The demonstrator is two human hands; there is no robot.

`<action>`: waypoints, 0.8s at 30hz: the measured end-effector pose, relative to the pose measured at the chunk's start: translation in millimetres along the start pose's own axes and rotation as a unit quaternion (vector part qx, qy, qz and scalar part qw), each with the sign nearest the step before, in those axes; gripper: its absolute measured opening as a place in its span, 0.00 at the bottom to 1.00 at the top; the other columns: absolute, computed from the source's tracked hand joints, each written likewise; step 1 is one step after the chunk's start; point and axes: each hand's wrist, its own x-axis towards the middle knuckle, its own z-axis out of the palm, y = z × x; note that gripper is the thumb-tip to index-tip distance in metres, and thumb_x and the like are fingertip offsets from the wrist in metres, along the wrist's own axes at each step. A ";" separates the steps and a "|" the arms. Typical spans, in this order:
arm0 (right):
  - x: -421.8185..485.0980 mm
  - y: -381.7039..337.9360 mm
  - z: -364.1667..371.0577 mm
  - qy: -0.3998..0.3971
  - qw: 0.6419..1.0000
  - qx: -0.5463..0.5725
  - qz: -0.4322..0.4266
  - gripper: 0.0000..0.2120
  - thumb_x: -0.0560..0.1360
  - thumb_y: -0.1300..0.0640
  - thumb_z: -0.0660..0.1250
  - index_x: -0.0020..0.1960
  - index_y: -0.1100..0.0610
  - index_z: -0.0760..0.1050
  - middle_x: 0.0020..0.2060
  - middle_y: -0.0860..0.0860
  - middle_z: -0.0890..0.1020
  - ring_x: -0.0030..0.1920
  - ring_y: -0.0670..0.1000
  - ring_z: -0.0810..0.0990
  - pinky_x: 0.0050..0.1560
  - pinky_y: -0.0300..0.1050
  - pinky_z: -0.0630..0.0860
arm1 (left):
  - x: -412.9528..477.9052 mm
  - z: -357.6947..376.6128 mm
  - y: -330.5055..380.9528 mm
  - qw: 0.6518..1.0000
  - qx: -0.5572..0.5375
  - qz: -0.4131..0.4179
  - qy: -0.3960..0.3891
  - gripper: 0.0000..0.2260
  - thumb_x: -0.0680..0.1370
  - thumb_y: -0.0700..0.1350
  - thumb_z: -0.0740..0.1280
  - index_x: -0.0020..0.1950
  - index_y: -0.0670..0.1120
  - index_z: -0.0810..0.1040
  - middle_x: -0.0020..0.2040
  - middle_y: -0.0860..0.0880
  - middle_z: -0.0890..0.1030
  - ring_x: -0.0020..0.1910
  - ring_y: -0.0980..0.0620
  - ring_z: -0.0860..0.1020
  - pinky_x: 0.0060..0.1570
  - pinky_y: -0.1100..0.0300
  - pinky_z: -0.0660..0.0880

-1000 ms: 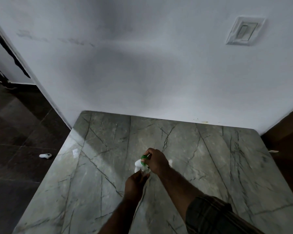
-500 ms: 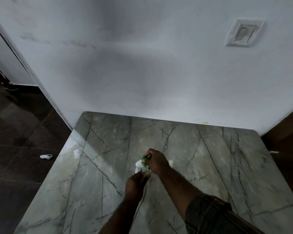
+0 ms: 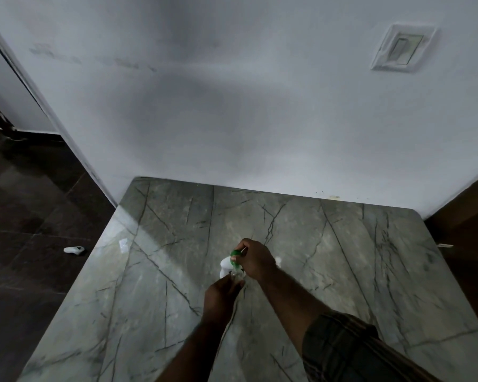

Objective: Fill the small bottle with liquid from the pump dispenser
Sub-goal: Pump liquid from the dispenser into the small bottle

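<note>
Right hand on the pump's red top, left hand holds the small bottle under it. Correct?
No: head view shows the pump top is green, not red. The right hand is on it; the left hand holds the small bottle under it.

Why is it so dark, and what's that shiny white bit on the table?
Head view: the room is dim, so the small bottle in the left hand is hard to make out; a soft shadow darkens the wall; glare whitens the table near its left edge; the wide lens curves straight edges.
</note>
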 end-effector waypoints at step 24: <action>-3.1 2.2 1.9 0.015 1.000 -0.007 -0.002 0.08 0.71 0.52 0.74 0.43 0.46 0.74 0.47 0.45 0.83 0.49 0.48 0.81 0.53 0.47 0.78 | -1.4 -3.2 2.6 0.999 0.037 0.024 -0.001 0.07 0.76 0.52 0.70 0.45 0.50 0.83 0.32 0.56 0.79 0.31 0.63 0.77 0.35 0.70 0.69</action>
